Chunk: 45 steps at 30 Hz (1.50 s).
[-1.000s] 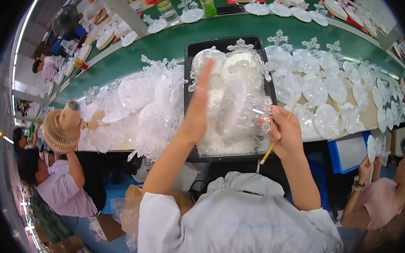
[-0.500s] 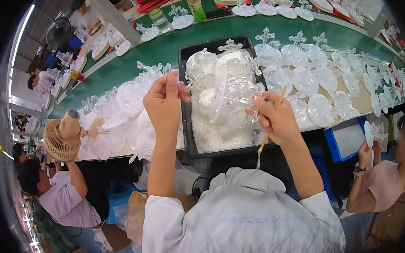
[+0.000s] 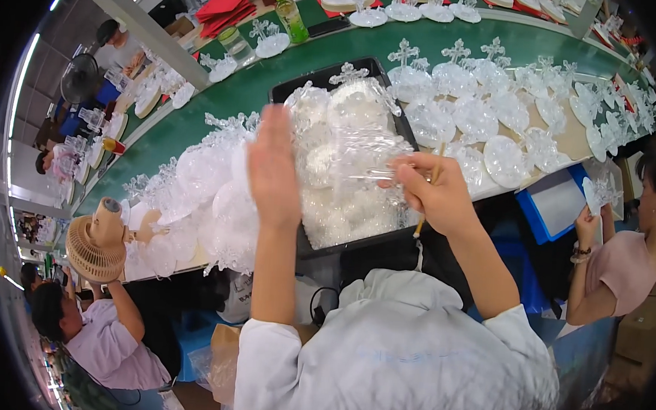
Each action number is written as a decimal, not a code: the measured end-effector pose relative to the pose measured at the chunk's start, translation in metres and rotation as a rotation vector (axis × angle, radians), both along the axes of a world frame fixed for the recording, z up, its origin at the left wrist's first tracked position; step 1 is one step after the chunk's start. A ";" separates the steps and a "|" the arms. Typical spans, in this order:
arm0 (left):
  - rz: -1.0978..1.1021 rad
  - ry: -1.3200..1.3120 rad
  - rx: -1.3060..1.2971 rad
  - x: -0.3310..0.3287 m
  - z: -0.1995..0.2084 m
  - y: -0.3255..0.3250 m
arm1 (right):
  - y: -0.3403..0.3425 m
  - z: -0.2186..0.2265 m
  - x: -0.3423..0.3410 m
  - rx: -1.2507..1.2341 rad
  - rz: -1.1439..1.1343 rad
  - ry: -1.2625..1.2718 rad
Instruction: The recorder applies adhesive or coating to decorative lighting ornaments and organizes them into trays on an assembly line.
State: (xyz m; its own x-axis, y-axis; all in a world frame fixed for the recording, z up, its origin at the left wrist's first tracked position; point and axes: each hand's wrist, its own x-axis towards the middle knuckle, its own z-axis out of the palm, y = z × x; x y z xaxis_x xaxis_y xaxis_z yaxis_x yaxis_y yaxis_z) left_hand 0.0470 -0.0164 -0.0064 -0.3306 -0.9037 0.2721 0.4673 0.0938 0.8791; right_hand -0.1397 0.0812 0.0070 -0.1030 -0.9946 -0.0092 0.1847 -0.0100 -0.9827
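My right hand (image 3: 435, 190) pinches the edge of a clear plastic ornament (image 3: 365, 156), smeared by motion, above a black tray (image 3: 355, 248). A thin paintbrush (image 3: 437, 168) with a yellowish handle is tucked in the same hand, its bristle end down. My left hand (image 3: 274, 164) is upright beside the ornament, at the tray's left side, fingers stretched out and blurred, holding nothing visible. Sparkly white grains (image 3: 334, 224) fill the tray, and several clear pieces lie among them; one cross-shaped piece (image 3: 349, 75) stands at the far rim.
Clear round ornaments with crosses (image 3: 456, 77) cover a board to the right; more are heaped (image 3: 202, 175) at left. Behind runs a green conveyor belt (image 3: 307, 57). A beige fan (image 3: 97, 240) is at left, a blue bin (image 3: 549, 207) at right. Co-workers sit on both sides.
My left hand has gone from curled fingers to stretched out, and is blurred. The ornament in my right hand has shifted and is smeared. The whole view has shifted slightly.
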 end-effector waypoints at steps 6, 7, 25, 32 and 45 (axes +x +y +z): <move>0.118 -0.237 -0.022 -0.014 0.043 0.009 | -0.003 -0.003 -0.014 -0.003 -0.048 -0.030; 0.160 -0.314 -0.061 -0.008 0.049 0.010 | -0.003 -0.005 -0.009 -0.081 -0.037 -0.033; 0.114 -0.071 -0.113 -0.001 0.008 -0.004 | -0.034 0.011 -0.009 -0.118 0.052 0.125; 0.721 -0.480 -0.113 0.048 0.030 0.019 | -0.011 0.039 -0.027 -0.454 0.004 0.759; 0.599 -1.171 -1.182 -0.018 0.045 0.029 | -0.042 0.064 -0.001 -0.309 0.078 0.538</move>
